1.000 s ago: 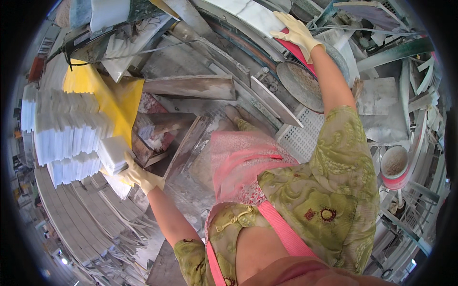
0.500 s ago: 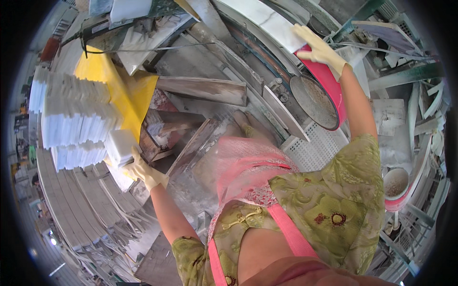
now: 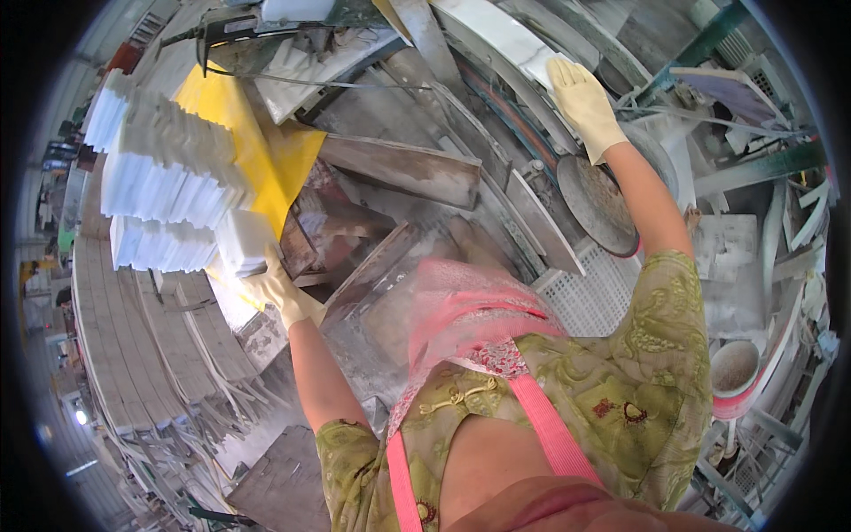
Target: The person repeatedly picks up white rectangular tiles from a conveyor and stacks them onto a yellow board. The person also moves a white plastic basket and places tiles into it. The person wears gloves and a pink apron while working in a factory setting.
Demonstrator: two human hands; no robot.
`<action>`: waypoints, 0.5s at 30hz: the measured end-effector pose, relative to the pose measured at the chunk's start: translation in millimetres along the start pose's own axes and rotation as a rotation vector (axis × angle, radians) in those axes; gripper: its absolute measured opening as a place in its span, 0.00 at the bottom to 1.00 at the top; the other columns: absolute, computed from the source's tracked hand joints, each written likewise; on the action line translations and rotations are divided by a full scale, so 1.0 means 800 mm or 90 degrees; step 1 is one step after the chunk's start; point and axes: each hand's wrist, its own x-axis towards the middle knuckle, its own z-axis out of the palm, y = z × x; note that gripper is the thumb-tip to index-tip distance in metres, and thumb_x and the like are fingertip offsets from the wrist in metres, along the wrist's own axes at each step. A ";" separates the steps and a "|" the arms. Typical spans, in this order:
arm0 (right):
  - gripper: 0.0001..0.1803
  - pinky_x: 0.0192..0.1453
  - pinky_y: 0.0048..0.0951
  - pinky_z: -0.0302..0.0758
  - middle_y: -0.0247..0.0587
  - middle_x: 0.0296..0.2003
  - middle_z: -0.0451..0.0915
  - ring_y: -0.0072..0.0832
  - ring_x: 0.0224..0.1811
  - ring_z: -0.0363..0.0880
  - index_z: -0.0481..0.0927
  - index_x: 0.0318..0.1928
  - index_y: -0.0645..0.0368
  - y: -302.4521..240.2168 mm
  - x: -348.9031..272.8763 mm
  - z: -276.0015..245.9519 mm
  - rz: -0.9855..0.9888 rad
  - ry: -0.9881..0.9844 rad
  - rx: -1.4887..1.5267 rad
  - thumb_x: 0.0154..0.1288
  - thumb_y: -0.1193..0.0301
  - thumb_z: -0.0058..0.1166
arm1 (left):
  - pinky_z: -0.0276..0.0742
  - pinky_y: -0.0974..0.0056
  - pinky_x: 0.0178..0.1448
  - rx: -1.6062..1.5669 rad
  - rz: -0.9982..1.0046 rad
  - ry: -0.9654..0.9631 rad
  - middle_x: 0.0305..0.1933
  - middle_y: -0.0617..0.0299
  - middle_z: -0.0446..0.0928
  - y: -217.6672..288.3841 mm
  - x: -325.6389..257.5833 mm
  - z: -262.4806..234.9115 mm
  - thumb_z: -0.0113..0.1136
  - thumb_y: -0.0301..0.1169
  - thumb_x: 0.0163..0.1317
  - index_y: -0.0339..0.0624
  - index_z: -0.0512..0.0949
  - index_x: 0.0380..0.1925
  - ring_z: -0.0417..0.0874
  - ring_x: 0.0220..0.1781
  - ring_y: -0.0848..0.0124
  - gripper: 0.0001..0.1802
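Note:
My left hand (image 3: pixel 279 291), in a pale rubber glove, is closed around the near end of a short stack of white tiles (image 3: pixel 244 239), with the thumb along its side. These tiles sit against a tall, uneven pile of thin white tiles (image 3: pixel 168 182) at the left. At the upper right my right hand (image 3: pixel 583 99), in a similar glove, lies stretched out with its fingers close together. Its fingertips rest at the end of a long white strip of smooth, stone-like material (image 3: pixel 501 37). Below the right wrist is a round, dusty pan (image 3: pixel 596 202).
A yellow sheet (image 3: pixel 279 168) hangs beside the tile pile. Dusty wooden boards (image 3: pixel 399 168) lie across the middle. A white perforated crate (image 3: pixel 592 288) stands near my right side, with a bucket (image 3: pixel 734 368) farther right. Long grey strips (image 3: pixel 124 346) are stacked at the lower left.
My right hand has gone from spread fingers to fingers together on the white strip. The wide red band beside the pan is mostly out of sight. My left hand stays at the tiles; the view has shifted slightly.

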 end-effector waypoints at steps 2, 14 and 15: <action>0.31 0.77 0.41 0.61 0.48 0.67 0.73 0.38 0.72 0.69 0.65 0.70 0.61 -0.007 0.017 -0.001 -0.020 0.011 -0.039 0.68 0.66 0.54 | 0.70 0.50 0.69 -0.008 0.033 0.014 0.64 0.42 0.70 0.000 0.000 0.000 0.82 0.37 0.47 0.31 0.67 0.65 0.73 0.64 0.52 0.48; 0.29 0.82 0.42 0.55 0.51 0.74 0.64 0.41 0.78 0.60 0.62 0.74 0.63 0.007 0.077 0.072 -0.040 -0.017 0.072 0.74 0.74 0.35 | 0.74 0.53 0.65 0.059 -0.133 0.031 0.58 0.43 0.79 0.008 -0.014 -0.001 0.80 0.45 0.47 0.31 0.70 0.63 0.80 0.59 0.53 0.47; 0.29 0.81 0.43 0.57 0.52 0.74 0.64 0.43 0.78 0.60 0.61 0.74 0.65 0.007 0.080 0.066 -0.033 -0.079 0.019 0.73 0.75 0.36 | 0.73 0.53 0.64 0.104 -0.149 0.026 0.57 0.42 0.79 0.013 -0.015 0.000 0.79 0.46 0.48 0.31 0.70 0.62 0.80 0.58 0.52 0.46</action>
